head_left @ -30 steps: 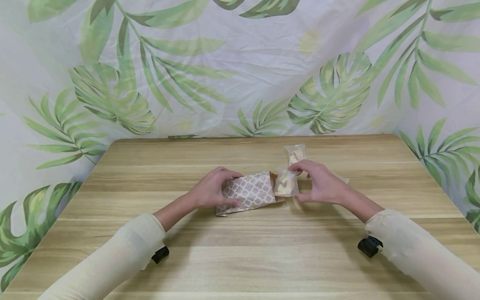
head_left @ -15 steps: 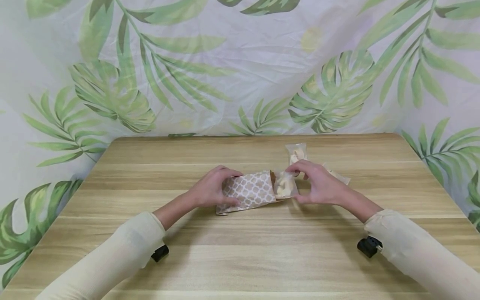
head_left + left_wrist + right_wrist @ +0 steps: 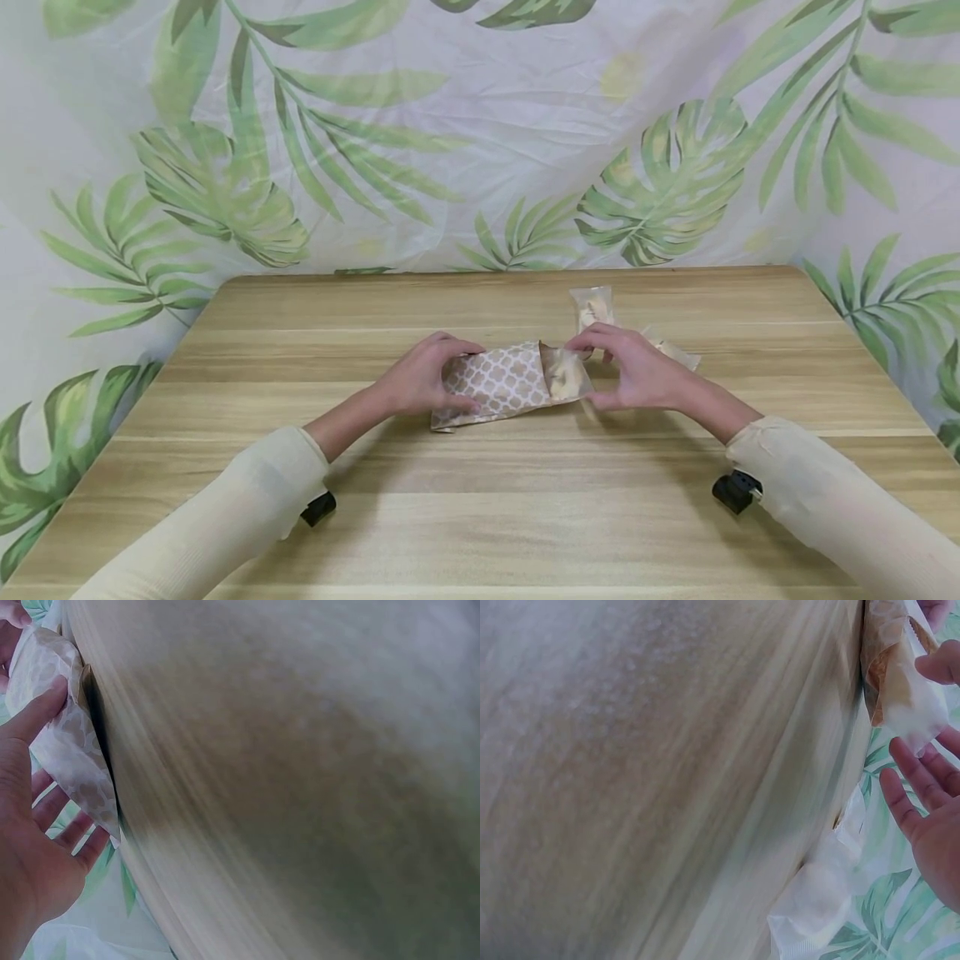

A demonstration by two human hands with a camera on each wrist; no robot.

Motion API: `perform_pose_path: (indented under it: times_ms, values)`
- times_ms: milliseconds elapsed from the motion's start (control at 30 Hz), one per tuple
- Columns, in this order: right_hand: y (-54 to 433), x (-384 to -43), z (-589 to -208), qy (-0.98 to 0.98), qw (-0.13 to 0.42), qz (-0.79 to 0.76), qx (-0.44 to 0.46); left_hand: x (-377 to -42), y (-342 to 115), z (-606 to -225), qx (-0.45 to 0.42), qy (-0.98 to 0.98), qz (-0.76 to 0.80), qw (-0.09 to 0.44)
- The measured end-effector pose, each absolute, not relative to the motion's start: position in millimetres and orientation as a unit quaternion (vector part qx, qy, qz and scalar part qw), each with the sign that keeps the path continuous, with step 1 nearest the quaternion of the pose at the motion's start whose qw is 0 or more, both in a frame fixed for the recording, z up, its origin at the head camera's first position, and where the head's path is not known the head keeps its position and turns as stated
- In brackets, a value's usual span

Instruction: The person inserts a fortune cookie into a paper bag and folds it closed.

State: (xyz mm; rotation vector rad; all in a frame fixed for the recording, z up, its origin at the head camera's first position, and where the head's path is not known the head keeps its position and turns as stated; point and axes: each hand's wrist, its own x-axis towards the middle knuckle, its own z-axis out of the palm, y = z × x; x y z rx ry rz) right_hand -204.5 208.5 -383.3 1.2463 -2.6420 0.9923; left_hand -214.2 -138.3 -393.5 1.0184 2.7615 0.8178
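A paper bag (image 3: 498,379) with a white and tan lattice print lies on its side on the table, its mouth toward the right. My left hand (image 3: 420,375) grips its closed end, thumb on the near edge and fingers along the far edge; the left wrist view shows the thumb over the printed paper (image 3: 82,761). A small clear packet (image 3: 567,375) with pale yellow contents sits partly in the bag's mouth, its left end hidden inside. My right hand (image 3: 637,371) holds the packet's outer end between thumb and fingers.
A similar packet (image 3: 592,307) lies farther back on the wooden table (image 3: 510,517), just beyond the right hand. Another packet (image 3: 677,354) lies behind the right hand, partly covered by it. A leaf-print cloth (image 3: 390,167) hangs behind the table.
The right hand has moved slightly left, and the packet has slid deeper into the bag's mouth. The left hand and the bag stay nearly in place.
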Motion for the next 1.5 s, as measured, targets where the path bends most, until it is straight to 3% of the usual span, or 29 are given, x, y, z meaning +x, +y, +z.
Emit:
perform_pose_path:
  times_ms: [1200,1500]
  values:
    - [181.7,-208.5,-382.8,-0.871,-0.019,0.314,0.378,-214.0,-137.0,-393.9,0.339,0.902,0.266,0.038]
    - [190.1,-206.0,-381.7,-0.885,-0.001,0.319,0.339,-213.6,-137.0,-393.2,0.337,0.902,0.265,0.041]
